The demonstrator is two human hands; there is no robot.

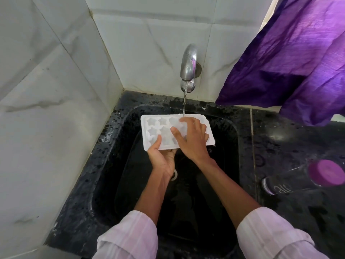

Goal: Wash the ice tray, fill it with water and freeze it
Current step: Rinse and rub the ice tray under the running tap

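Two hands on my feed, both at the ice tray (144, 131) above the black speckled sink (104, 146).

Left hand (162, 157): palm up, gripping the tray's near-left corner. The thumb is on top beside a star cell and the fingers are curled underneath.

Right hand (190, 139): laid over the tray's right half, fingers spread and nearly straight. The tips touch the cells and pinch nothing.

Tray: white, slightly translucent plastic with star-shaped cells in rows. It is held roughly level over the basin, clear of the sink floor. I cannot tell whether the cells hold water.

Steel tap (189, 62) on the tiled wall (46, 90) is running. The water stream (184, 101) lands on the tray's far edge, just beyond the right fingertips.

Purple cloth (291, 62) hangs at upper right, its lower edge reaching down near the counter (291, 139). A clear bottle (291, 182) with a purple cap lies on its side on the wet counter, well apart from the tray.

Pale pink sleeves (130, 238) are pushed up on both forearms.
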